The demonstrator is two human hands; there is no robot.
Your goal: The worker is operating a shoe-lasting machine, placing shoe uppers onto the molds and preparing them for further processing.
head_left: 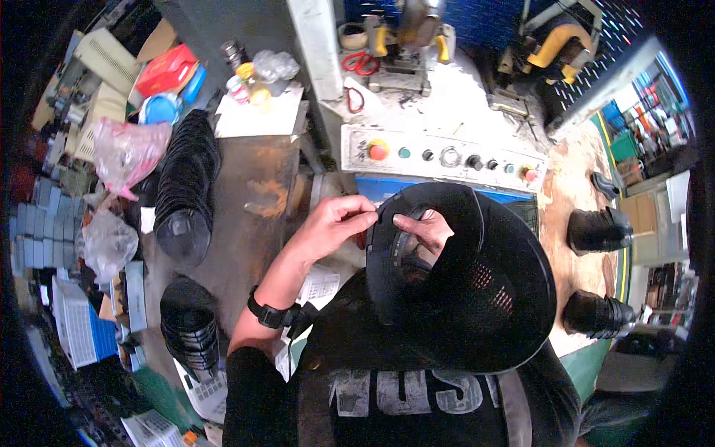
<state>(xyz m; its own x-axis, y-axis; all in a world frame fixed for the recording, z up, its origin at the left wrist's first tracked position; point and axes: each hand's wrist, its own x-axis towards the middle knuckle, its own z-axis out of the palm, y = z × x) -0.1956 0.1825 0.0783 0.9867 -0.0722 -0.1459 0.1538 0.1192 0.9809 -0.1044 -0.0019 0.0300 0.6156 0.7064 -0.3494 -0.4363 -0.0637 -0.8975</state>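
Note:
A large black cap (477, 298), with small perforations in one side, is held close in front of my chest. My left hand (339, 223) pinches at its left edge, fingertips pressed together. Part of my right hand (428, 229), mainly the thumb, shows through the cap's opening and grips the fabric near the rim. The cap hides my other right fingers and most of that forearm. A dark inner band with small light marks runs along the opening.
Ahead stands a machine with a control panel (447, 153) of buttons and knobs. Stacks of black caps lie on the left table (253, 194), including a long stack (190, 179) and a shorter one (188, 320). More stacks (599, 229) rest on the right worktop. Red-handled scissors (361, 63) lie beyond the panel.

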